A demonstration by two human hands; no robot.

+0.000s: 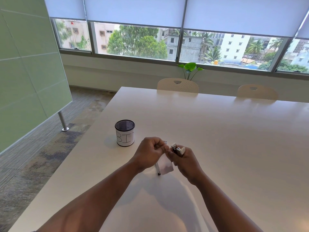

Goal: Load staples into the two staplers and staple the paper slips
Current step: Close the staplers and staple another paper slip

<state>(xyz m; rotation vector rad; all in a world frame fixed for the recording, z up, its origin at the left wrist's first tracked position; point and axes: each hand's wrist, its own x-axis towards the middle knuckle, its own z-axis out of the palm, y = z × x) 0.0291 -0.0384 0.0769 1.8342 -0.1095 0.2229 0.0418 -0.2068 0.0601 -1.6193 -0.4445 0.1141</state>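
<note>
My right hand (184, 160) grips a small white stapler (178, 149) held above the table, its top swung open. My left hand (150, 154) is curled beside it, fingertips pinching something small at the stapler's open end; what it pinches is too small to make out. White paper slips (166, 166) lie on the table just under both hands. A second slim white stapler (157, 169) lies along the slips' left edge, its dark tip toward me, partly hidden by my left hand.
A black mesh cup (124, 133) wrapped in paper marked "BIN" stands left of my hands on the white table (217, 139). Two white chairs (178, 85) are tucked in at the far edge. The table's left edge drops to carpet.
</note>
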